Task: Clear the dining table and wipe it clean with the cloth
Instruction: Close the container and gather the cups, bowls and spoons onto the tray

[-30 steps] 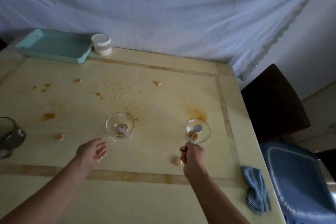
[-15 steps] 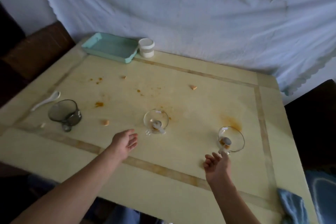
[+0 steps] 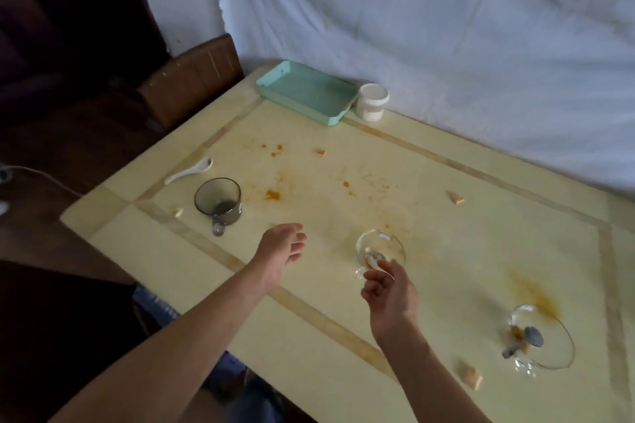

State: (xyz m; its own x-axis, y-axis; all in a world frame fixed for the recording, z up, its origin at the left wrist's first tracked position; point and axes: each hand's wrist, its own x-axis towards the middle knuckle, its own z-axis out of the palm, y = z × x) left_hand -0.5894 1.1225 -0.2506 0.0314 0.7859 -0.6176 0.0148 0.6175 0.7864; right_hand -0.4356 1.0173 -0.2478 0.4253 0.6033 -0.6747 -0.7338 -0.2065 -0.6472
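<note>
The cream dining table is stained orange and dotted with crumbs. A clear glass cup with a spoon in it stands mid-table. My right hand hovers just in front of it, fingers loosely curled and holding nothing. My left hand is open above the table, between that cup and a dark glass mug. A second clear cup with a spoon stands at the right. A white spoon lies near the left edge. The cloth is out of view.
A mint-green tray and a white jar stand at the back by the draped white sheet. Food bits lie around, one of them near the front edge. A brown chair stands past the left corner.
The view has swung left. My right hand left the right cup's spoon and moved left to the middle cup. My left hand drifted left, away from that cup.
</note>
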